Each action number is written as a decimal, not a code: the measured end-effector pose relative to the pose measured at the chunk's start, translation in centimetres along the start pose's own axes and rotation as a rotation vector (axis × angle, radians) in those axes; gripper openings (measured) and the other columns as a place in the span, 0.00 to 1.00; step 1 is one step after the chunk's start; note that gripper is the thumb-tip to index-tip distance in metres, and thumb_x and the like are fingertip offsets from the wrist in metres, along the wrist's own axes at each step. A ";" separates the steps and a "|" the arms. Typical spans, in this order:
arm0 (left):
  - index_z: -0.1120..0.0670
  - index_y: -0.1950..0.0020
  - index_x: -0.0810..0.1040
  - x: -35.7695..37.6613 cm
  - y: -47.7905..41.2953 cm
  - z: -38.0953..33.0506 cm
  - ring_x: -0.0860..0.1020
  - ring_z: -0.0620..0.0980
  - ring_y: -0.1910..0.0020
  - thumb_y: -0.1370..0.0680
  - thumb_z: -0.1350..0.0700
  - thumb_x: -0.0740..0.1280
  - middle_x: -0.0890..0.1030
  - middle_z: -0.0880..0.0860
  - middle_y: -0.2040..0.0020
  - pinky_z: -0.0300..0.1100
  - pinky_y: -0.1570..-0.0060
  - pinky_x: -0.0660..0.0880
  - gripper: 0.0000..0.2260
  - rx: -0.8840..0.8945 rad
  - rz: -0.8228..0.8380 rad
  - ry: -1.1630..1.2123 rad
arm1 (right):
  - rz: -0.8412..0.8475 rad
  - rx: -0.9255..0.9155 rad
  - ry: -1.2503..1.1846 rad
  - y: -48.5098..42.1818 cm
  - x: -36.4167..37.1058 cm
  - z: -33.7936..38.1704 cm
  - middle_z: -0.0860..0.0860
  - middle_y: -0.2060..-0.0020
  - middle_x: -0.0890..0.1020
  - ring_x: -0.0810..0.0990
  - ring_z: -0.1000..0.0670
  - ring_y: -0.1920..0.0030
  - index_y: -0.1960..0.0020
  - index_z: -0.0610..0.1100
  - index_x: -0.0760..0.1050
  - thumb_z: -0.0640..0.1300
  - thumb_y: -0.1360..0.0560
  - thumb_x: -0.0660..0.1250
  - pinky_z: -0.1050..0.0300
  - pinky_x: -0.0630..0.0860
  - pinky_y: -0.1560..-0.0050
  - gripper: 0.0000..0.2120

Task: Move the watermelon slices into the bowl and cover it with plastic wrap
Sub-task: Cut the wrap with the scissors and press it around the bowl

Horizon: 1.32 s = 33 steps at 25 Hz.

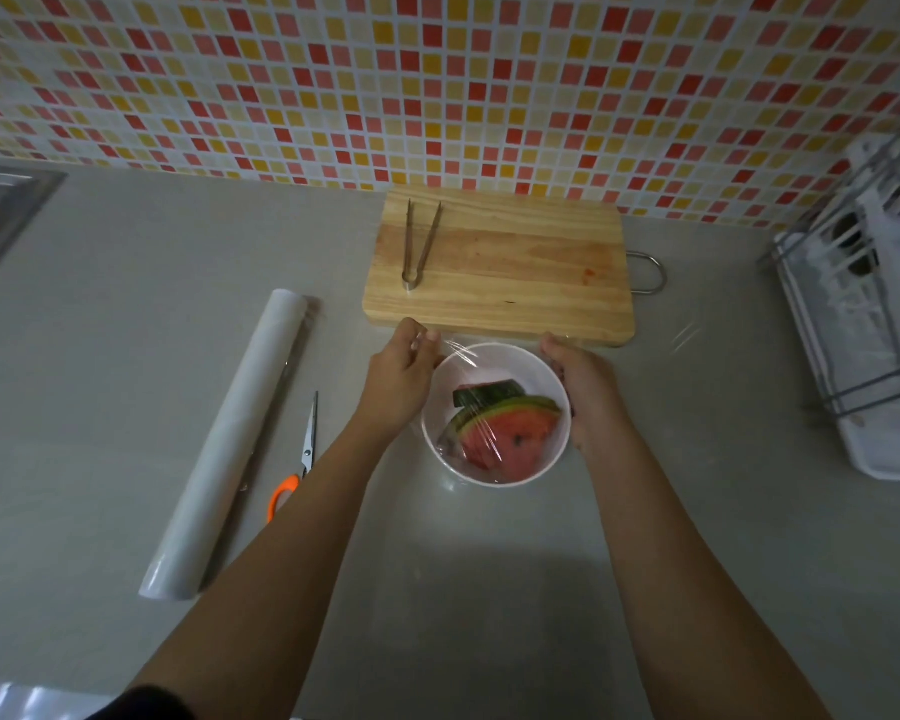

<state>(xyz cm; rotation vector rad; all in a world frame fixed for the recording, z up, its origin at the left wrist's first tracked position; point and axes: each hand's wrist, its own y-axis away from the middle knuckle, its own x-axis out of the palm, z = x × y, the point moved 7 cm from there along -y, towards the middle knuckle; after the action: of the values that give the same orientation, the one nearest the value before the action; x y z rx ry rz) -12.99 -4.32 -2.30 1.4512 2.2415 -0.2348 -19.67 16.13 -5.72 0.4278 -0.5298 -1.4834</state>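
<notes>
The left hand (398, 379) has its fingers curled and its thumb and fingertips pressed together on the plastic wrap (463, 358), pinching the film at about 10 o'clock on the bowl (528, 367) rim. The right hand (583, 387) curls round the bowl's outer wall from 1 to 3 o'clock, fingers bent down over the rim; whether film lies under those fingers cannot be told. The wrap is stretched across the bowl's mouth, with shiny creases running from the left pinch toward the middle. Under it the watermelon slices (515, 433) lie inside the white bowl, red flesh up, green rind toward 12 o'clock. The bowl stands on the grey counter (489, 563). Taking the bowl as the dial's centre: at 12 o'clock, just beside it, lies a wooden cutting board (510, 267) with metal tongs (419, 246) on its left part. At 9 o'clock lie orange-handled scissors (302, 459), and beyond them the roll (230, 444) of wrap. At 2 o'clock, well apart, stands a dish rack (863, 314). A sink (1, 215) edge shows at 10 o'clock, and a tiled wall (437, 85) rises behind
</notes>
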 end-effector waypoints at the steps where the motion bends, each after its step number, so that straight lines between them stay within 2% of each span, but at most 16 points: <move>1: 0.58 0.54 0.71 0.0 0.0 -0.1 0.80 0.54 0.56 0.18 0.49 0.56 0.81 0.52 0.58 0.47 0.56 0.74 0.13 0.012 -0.001 -0.011 | -0.043 -0.020 -0.013 0.0 -0.2 -0.1 0.52 0.78 0.79 0.77 0.51 0.76 0.67 0.44 0.80 0.47 0.30 0.70 0.61 0.72 0.72 0.10; 5: 0.56 0.54 0.71 0.1 -0.3 0.4 0.79 0.49 0.58 0.19 0.48 0.56 0.79 0.47 0.61 0.42 0.61 0.72 0.13 -0.014 0.031 -0.017 | -0.109 -0.062 -0.078 -0.1 -0.5 -0.5 0.52 0.75 0.80 0.78 0.52 0.75 0.63 0.45 0.79 0.46 0.31 0.72 0.62 0.73 0.72 0.05; 9: 0.56 0.55 0.74 0.4 -0.4 1.3 0.77 0.45 0.60 0.20 0.47 0.58 0.79 0.46 0.61 0.41 0.60 0.73 0.14 -0.099 0.041 0.042 | -0.089 0.015 -0.131 -0.5 -0.4 -1.3 0.49 0.69 0.78 0.77 0.48 0.70 0.62 0.47 0.79 0.45 0.31 0.72 0.56 0.74 0.64 0.04; 11: 0.58 0.56 0.74 0.7 -0.3 2.0 0.78 0.50 0.60 0.20 0.48 0.60 0.80 0.51 0.60 0.45 0.58 0.75 0.14 -0.176 0.041 0.132 | -0.105 0.074 -0.131 -0.7 -0.4 -1.8 0.46 0.68 0.80 0.78 0.45 0.67 0.60 0.45 0.80 0.47 0.30 0.72 0.53 0.76 0.60 0.05; 13: 0.58 0.57 0.76 1.1 0.1 2.7 0.78 0.52 0.61 0.21 0.50 0.62 0.80 0.54 0.60 0.45 0.60 0.76 0.12 -0.261 0.057 0.265 | -0.108 0.131 -0.132 -0.9 -0.4 -2.3 0.45 0.68 0.79 0.78 0.45 0.68 0.62 0.45 0.79 0.48 0.29 0.71 0.53 0.76 0.61 0.08; 15: 0.54 0.58 0.78 1.7 0.6 3.1 0.79 0.51 0.64 0.22 0.53 0.64 0.81 0.53 0.61 0.42 0.64 0.77 0.08 -0.349 0.075 0.454 | -0.103 0.173 -0.130 -1.1 -0.3 -2.7 0.44 0.68 0.78 0.77 0.44 0.67 0.64 0.44 0.77 0.49 0.28 0.69 0.53 0.76 0.62 0.10; 19: 0.51 0.53 0.81 2.5 1.2 3.2 0.81 0.47 0.68 0.22 0.58 0.66 0.82 0.52 0.61 0.39 0.70 0.78 0.04 -0.401 0.074 0.670 | -0.160 0.191 -0.044 -1.2 -0.5 -3.0 0.41 0.61 0.81 0.80 0.42 0.61 0.61 0.42 0.79 0.47 0.32 0.71 0.44 0.79 0.53 0.08; 24: 0.56 0.55 0.81 2.5 1.3 2.4 0.80 0.46 0.66 0.21 0.62 0.62 0.83 0.51 0.62 0.37 0.67 0.77 0.08 -0.252 0.155 0.667 | -0.199 0.158 -0.013 -1.5 -0.7 -3.0 0.41 0.63 0.81 0.80 0.42 0.65 0.63 0.41 0.79 0.45 0.34 0.69 0.49 0.78 0.59 0.06; 29: 0.55 0.57 0.81 2.8 1.8 2.6 0.78 0.47 0.64 0.22 0.63 0.61 0.82 0.50 0.63 0.44 0.58 0.74 0.10 -0.235 0.200 0.632 | -0.192 0.171 0.006 -1.7 -0.7 -2.9 0.42 0.66 0.81 0.79 0.43 0.69 0.62 0.40 0.79 0.44 0.33 0.68 0.54 0.77 0.62 0.07; 33: 0.52 0.55 0.85 2.4 2.3 2.6 0.83 0.50 0.60 0.30 0.59 0.61 0.86 0.52 0.59 0.42 0.63 0.78 0.13 -0.283 0.264 0.694 | -0.196 0.191 -0.025 -1.3 -0.7 -2.9 0.45 0.72 0.79 0.77 0.45 0.73 0.64 0.40 0.79 0.43 0.32 0.67 0.59 0.75 0.68 0.06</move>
<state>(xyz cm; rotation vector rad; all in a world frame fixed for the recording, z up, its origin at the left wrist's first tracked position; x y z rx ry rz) -10.98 -2.30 -5.42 1.8251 2.3962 0.7478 -19.06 16.64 -8.84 0.6252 -0.6676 -1.6336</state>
